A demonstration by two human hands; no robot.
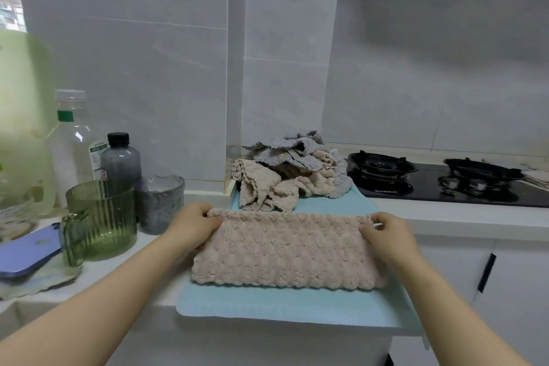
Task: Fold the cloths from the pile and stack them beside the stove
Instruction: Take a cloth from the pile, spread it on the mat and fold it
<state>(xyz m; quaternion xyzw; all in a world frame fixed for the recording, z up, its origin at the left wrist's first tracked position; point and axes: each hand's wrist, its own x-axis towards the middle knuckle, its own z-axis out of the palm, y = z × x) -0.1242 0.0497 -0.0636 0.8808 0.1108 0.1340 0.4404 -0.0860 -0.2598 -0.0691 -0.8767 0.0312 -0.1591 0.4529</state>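
Note:
A beige fluffy cloth (285, 252) lies folded into a wide strip on the light blue mat (267, 303). My left hand (191, 224) pinches its far left corner. At the far right corner my right hand (386, 235) pinches the cloth. Behind it sits the pile of crumpled grey and beige cloths (291, 169), at the back of the mat against the tiled wall. The black gas stove (439, 181) is to the right of the pile. A bit of folded cloth (537, 178) shows at the far right edge beyond the stove.
Left of the mat stand a green ribbed glass (104, 217), a grey glass (159, 202), a dark bottle (120, 160), a clear bottle (72, 142) and a purple phone (28, 249). The counter edge runs below the mat; white cabinet doors (481, 270) are at lower right.

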